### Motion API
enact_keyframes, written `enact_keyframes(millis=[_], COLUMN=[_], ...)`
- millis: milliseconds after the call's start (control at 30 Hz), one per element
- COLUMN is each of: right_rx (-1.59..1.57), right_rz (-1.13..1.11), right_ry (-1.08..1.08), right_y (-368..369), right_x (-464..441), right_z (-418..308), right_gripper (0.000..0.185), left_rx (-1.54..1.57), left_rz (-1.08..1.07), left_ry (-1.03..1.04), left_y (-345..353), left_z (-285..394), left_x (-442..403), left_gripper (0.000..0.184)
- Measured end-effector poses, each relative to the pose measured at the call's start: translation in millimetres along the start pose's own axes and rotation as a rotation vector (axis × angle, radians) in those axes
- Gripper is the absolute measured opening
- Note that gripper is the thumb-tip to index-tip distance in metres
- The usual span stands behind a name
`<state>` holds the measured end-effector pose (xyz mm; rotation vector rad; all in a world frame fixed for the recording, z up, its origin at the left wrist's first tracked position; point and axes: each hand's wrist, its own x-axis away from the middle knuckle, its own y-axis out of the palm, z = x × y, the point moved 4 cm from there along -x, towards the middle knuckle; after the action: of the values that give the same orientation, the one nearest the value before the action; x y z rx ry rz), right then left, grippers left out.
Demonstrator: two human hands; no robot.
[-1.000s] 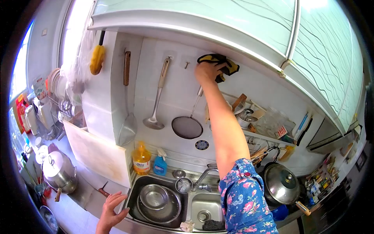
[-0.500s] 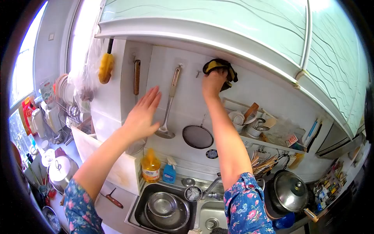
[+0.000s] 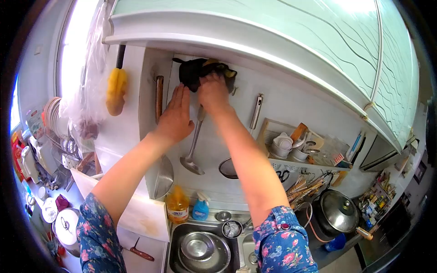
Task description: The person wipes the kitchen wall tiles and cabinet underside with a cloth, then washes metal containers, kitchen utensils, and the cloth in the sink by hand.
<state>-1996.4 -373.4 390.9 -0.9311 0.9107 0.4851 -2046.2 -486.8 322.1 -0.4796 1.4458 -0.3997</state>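
Observation:
My right hand (image 3: 213, 93) presses a black and yellow cloth (image 3: 193, 73) to the white wall, just under the cabinet and over the top of a hanging ladle (image 3: 195, 143). Beside it, my left hand (image 3: 175, 114) is raised with its fingers stretched out, the fingertips near the cloth's lower left edge. No object shows in the left hand. A wooden-handled utensil (image 3: 159, 98) hangs to the left of it. To the right hang a round strainer (image 3: 228, 168) and its metal handle, partly behind my right forearm.
Below are a sink (image 3: 173, 248) with metal bowls, an oil bottle (image 3: 177, 207) and a blue spray bottle (image 3: 200, 210). A lidded wok (image 3: 339, 211) and a dish shelf (image 3: 314, 166) stand right. A yellow duster (image 3: 116, 91) hangs left; a knife (image 3: 142, 254) lies on the counter.
My right hand has moved left along the wall with the cloth, from beside the strainer to the ladle's top. My left hand has risen from low by the sink to near the cloth.

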Motion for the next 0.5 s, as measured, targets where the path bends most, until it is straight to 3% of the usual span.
enact_keyframes(millis=[67,100,200,300,400,500], right_rx=[0.027,0.05,0.179,0.025,0.045,0.168], right_rz=[-0.167,0.002,0.206,0.003,0.032,0.042], right_ry=[0.08,0.057,0.063,0.264,0.085,-0.075], right_y=[-17.0,-13.0,-24.1,-25.0,0.8,22.3], right_x=[3.2,9.9,26.4,12.1,-4.8,-21.8], right_z=[17.6,34.3,51.6,33.9,11.4,-12.3], right_gripper=[0.031,0.033,0.037,0.047,0.047,0.05], left_rx=[0.012,0.018,-0.003,0.004,0.025,0.186], left_rz=[-0.025,-0.031,-0.097,-0.058,0.029,0.151], left_ry=[0.022,0.026,0.019,0.032,-0.099,-0.085], left_y=[6.6,8.2,7.6,7.5,4.2,1.5], left_z=[3.4,6.7,18.2,9.2,0.7,-0.7], left_x=[-8.1,-11.4,-11.5,-8.4,-3.4,4.2], left_gripper=[0.088,0.088,0.087,0.089,0.09,0.09])
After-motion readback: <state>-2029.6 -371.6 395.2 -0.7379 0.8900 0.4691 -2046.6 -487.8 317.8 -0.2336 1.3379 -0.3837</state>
